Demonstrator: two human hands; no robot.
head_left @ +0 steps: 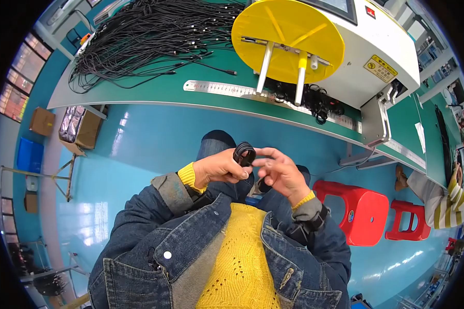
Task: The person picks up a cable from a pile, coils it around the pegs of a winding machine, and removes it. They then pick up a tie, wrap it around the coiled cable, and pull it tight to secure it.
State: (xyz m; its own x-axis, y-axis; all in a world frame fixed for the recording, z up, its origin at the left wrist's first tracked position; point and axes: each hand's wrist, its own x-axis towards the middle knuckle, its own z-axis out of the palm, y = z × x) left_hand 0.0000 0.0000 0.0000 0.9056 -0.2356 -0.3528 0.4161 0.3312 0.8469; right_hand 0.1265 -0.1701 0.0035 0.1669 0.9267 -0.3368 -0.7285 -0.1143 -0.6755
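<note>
My left hand (219,169) is closed around a small coil of black cable (244,154), with the loops standing up from between thumb and fingers. Just to the right of it is my right hand (283,175). Its fingers are partly stretched out and apart, the fingertips close beside the coil; whether they touch it is hard to tell. Both hands are above my lap, in front of the table edge. A small dark thing (264,185) shows under the right hand, too covered to name.
On the green table (154,92) lies a large heap of black cables (154,38). A white machine (381,46) carries a yellow disc (288,38) with two rods, above black ties and a steel ruler (216,87). Red stools (363,211) and another person's striped sleeve (451,208) are at the right.
</note>
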